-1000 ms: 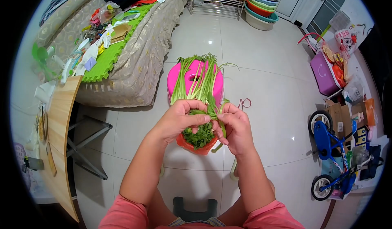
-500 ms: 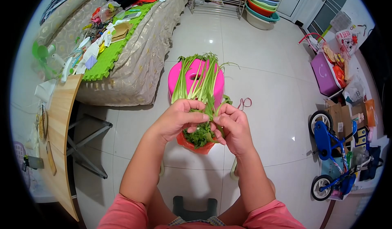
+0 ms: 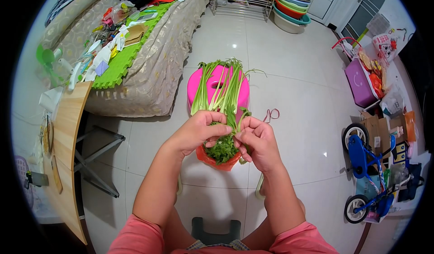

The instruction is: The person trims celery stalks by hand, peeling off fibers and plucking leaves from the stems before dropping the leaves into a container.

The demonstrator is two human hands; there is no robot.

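My left hand (image 3: 203,129) pinches a green leafy stalk (image 3: 232,118) between thumb and fingers. Close on its right, my right hand (image 3: 257,138) grips the same greens, fingertips almost meeting the left ones. Below both hands, torn green leaves (image 3: 221,152) fill a red bag (image 3: 216,165), whose upper part is partly hidden. Beyond the hands stands a pink stool (image 3: 194,84) with long green stalks (image 3: 233,89) laid across its top, their leafy ends at the far side.
A red string loop (image 3: 271,114) lies on the tiled floor. At the left are a wooden table (image 3: 68,132) and a cluttered, covered sofa (image 3: 144,82). A blue bicycle (image 3: 359,159) and purple bin (image 3: 359,84) stand at the right; stacked basins (image 3: 291,14) are at the back.
The greens between my hands have shifted, and the stalk that hung below my right hand has mostly gone out of sight. Both hands stay close together over the bag.
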